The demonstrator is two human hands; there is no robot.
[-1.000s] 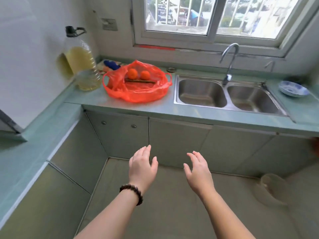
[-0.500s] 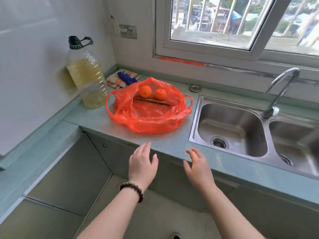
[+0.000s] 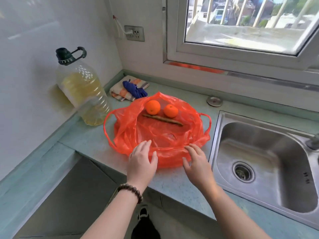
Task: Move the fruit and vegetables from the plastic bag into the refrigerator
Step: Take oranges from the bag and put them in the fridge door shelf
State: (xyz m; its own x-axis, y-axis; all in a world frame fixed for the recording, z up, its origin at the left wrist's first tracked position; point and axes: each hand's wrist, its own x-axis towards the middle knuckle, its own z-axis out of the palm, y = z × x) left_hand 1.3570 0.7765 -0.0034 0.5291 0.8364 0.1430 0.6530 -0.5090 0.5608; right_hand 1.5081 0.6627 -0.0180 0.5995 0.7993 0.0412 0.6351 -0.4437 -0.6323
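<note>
A red plastic bag (image 3: 165, 133) lies spread open on the green counter (image 3: 89, 140). Inside it, at the far side, sit two oranges, a larger one (image 3: 152, 107) on the left and a smaller one (image 3: 170, 110) on the right. A thin brown stick-like vegetable (image 3: 163, 119) lies just in front of them. My left hand (image 3: 142, 161) and my right hand (image 3: 197, 163) hover at the bag's near rim, fingers spread, holding nothing. The refrigerator is out of view.
A big bottle of yellow oil (image 3: 82, 88) stands left of the bag against the wall. A folded cloth with a blue glove (image 3: 131, 88) lies in the corner behind. A steel sink (image 3: 259, 163) is to the right, a sink plug (image 3: 214, 101) behind it.
I have stepped closer to the counter. Both hands have moved forward from below the counter edge to the near rim of the red bag, still holding nothing.
</note>
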